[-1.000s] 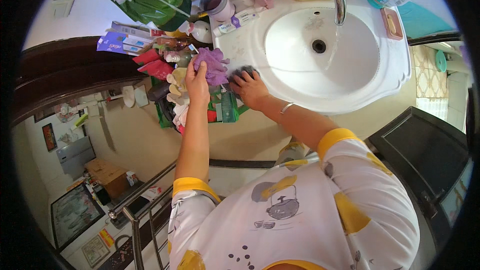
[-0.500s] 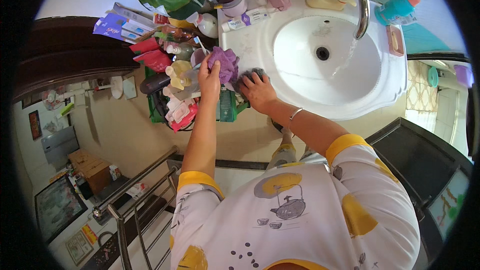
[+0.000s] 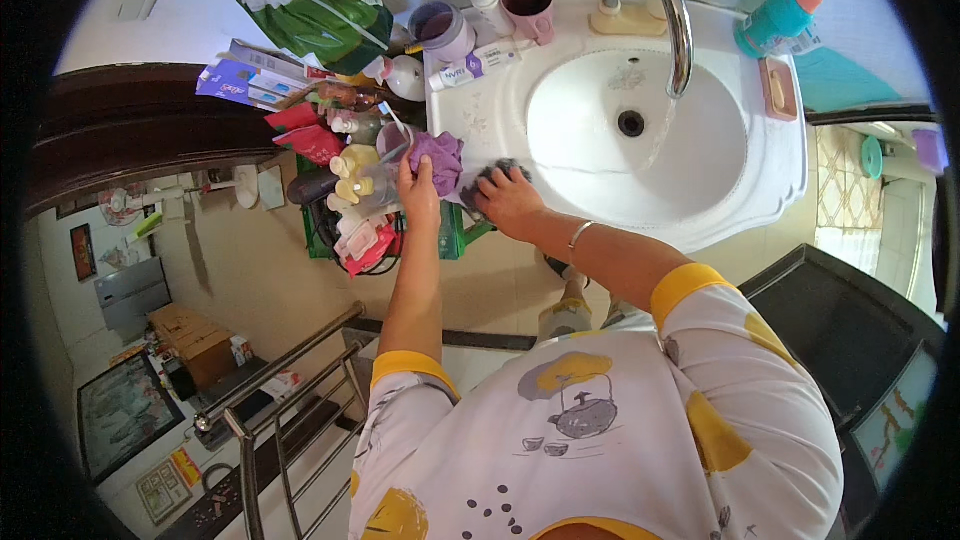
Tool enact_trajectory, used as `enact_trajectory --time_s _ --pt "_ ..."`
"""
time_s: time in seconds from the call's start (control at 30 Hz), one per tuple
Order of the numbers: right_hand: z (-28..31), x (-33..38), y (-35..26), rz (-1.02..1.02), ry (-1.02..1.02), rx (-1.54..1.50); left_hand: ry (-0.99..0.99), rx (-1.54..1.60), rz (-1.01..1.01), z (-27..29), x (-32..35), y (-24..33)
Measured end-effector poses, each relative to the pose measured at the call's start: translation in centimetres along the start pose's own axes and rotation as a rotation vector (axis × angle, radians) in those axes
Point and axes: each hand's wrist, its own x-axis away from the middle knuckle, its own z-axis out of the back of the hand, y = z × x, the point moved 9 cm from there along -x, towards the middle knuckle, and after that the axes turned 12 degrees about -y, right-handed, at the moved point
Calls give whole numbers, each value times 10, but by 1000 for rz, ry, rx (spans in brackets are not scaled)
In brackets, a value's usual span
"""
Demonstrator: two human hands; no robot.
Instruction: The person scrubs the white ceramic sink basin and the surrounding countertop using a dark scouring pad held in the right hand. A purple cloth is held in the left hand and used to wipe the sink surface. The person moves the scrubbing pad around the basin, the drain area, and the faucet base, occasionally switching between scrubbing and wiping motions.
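Observation:
My left hand [image 3: 420, 194] grips a crumpled purple cloth [image 3: 440, 162] beside the left edge of the white washbasin counter [image 3: 484, 105]. My right hand [image 3: 508, 202] presses down on a dark grey, fuzzy scrubber [image 3: 482, 188] at the counter's front left edge; the fingers cover much of it. Its exact material is hard to make out. To the right, a thin stream of water falls from the curved chrome tap [image 3: 680, 35] into the white basin [image 3: 700, 180].
Several bottles and packets, including a yellow pump bottle [image 3: 352, 180], crowd left of the counter. Behind are a toothpaste tube [image 3: 478, 64], a pink mug [image 3: 528, 12] and a lidless cup [image 3: 442, 30]. A turquoise bottle [image 3: 778, 22] and soap dish [image 3: 778, 88] stand right. Metal rails [image 3: 290, 420] lie lower left.
The whole view has shifted slightly. Both hands keep their hold on the purple cloth and the scrubber, staying near the same part of the counter. Water still runs.

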Motion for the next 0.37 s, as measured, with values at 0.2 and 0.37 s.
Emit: enact_trajectory --time_s 0.2,0.37 --pt "-2 -13 -2 -87 118 64 50 133 -24 0 0 16" --pt "-13 6 8 8 95 -22 69 274 -24 11 2 6"
